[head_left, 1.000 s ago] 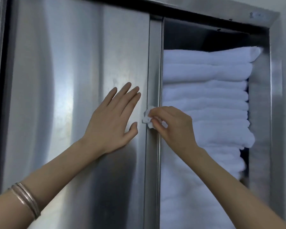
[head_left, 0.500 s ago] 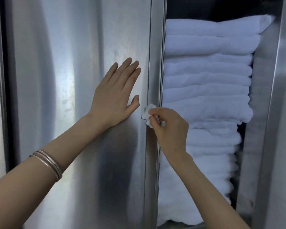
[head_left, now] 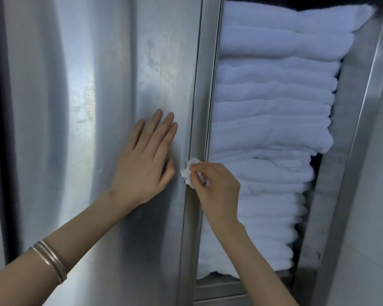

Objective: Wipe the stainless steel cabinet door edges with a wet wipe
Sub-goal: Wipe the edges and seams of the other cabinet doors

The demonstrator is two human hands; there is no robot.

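1. The right grip (head_left: 217, 188) covers most of the wet wipe (head_left: 188, 171); only a crumpled white end shows at its fingertips.
2. The palm of the left grip (head_left: 144, 166) lies against the cabinet door (head_left: 86, 129), out of sight.
3. The door and the door edge (head_left: 200, 96) are cut off at top and bottom.
4. The right forearm hides part of the stack of towels (head_left: 274, 129).
5. Both forearms leave by the bottom edge.
6. The gap right of the towels is too dark to read.

The cabinet door (head_left: 97, 107) is silver-grey steel, with soft bands of bright and dark reflection and some pale cloudy smudges. The wet wipe (head_left: 189, 171) is white. The towels (head_left: 274, 107) are white with a light bluish tint. The bangles (head_left: 51, 260) are silvery-pink metal.
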